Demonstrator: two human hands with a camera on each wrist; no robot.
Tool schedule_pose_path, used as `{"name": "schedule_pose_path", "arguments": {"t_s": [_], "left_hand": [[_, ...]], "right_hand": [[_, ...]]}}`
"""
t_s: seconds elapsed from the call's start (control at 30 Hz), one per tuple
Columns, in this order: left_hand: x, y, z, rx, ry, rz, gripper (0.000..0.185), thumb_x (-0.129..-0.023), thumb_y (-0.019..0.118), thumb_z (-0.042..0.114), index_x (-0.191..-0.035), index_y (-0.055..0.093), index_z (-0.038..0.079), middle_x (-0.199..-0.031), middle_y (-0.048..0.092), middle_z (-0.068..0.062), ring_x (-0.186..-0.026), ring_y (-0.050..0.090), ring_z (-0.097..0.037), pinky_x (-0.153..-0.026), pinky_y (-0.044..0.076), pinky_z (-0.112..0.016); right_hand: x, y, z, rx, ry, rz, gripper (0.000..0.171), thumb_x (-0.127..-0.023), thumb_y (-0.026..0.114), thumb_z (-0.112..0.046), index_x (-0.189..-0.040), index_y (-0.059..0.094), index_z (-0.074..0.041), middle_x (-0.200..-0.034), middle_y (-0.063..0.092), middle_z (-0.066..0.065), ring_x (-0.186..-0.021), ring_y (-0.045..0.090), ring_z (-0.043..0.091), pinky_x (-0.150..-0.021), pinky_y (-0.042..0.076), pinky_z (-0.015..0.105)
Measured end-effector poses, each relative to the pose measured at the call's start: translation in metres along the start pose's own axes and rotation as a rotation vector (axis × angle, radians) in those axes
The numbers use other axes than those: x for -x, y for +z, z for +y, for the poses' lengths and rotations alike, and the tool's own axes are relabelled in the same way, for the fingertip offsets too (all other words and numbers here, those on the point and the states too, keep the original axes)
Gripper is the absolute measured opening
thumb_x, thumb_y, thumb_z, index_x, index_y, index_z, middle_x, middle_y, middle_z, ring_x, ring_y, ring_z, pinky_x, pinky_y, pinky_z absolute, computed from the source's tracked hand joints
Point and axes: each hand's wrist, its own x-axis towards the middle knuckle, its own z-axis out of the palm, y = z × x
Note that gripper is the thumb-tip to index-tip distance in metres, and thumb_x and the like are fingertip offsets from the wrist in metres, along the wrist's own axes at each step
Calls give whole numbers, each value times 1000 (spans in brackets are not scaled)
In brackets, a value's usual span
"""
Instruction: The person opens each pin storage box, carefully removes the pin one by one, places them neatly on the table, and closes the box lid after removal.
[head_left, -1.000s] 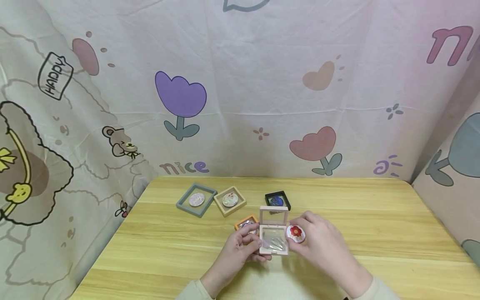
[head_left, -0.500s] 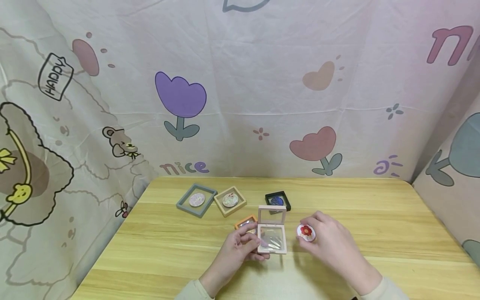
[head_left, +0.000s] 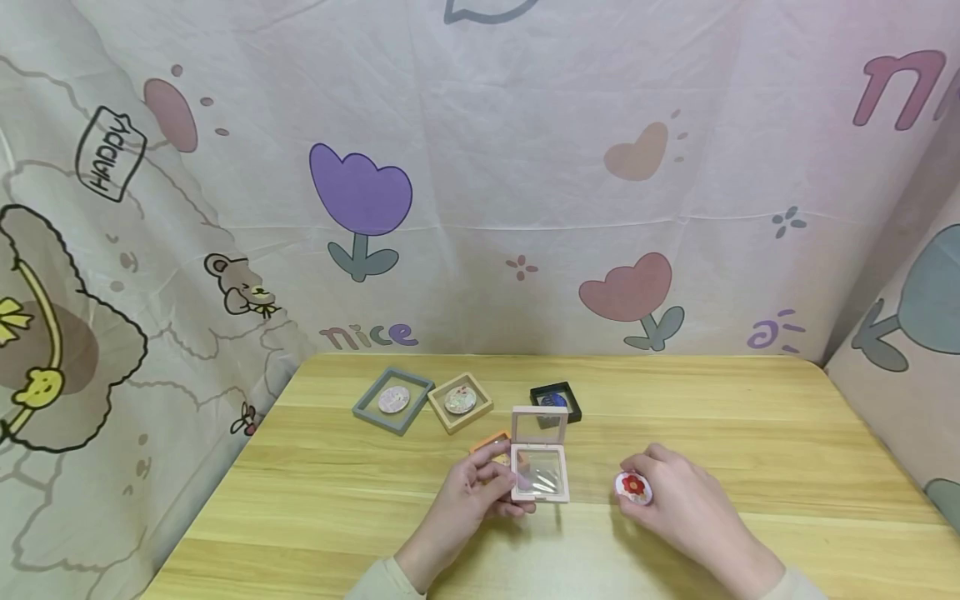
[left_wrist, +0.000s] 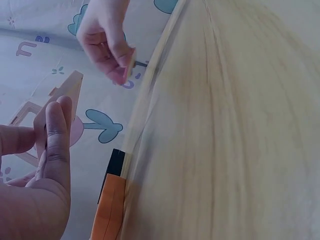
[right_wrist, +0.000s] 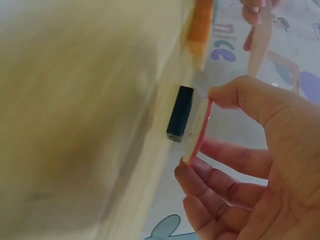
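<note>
My left hand [head_left: 465, 500] grips the left side of a small pale pink display case [head_left: 566, 479], held above the table. Its lid stands hinged up, and clear film spans both halves, with nothing visible inside. To the right, my right hand [head_left: 690, 504] pinches a round badge [head_left: 633, 487] with a red flower on white, apart from the case. In the right wrist view the badge [right_wrist: 198, 131] is edge-on between thumb and fingertips, off the table. Behind the left fingers, an orange display case [head_left: 486, 442] is partly hidden.
On the wooden table [head_left: 750, 433], a grey display case [head_left: 369, 408] and a beige one [head_left: 482, 404] each hold a round badge. A black case [head_left: 572, 398] with a blue badge stands behind the pink lid. A printed cloth [head_left: 480, 125] hangs behind the table.
My right hand has carried the flower badge to the right and slightly nearer, away from the pink case's edge. My left hand has shifted slightly left with the case.
</note>
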Motion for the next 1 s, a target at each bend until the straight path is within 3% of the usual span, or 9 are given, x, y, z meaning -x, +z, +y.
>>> {"name": "schedule_pose_path", "arguments": {"t_s": [0.47,1.0], "left_hand": [[0,0,0,5,0,-5,70,-106,62,5,-164,26,-9,-106,76,-5,-83,81,-16,-79,68,-25],[0,-1,-1,2,-2,-6,71,-107,63,7,-165,24,-9,-105,76,-3,-84,80,-16,-79,67,-24]], "right_hand": [[16,6,16,48,21,-53,20,-74,89,-31,-90,78,-24,-83,59,-13,-72,53,2,-60,50,27],[20,11,21,74,-1,-70,20,-74,89,-29,-89,76,-26,-82,58,-14,-71,52,1,-57,48,26]]}}
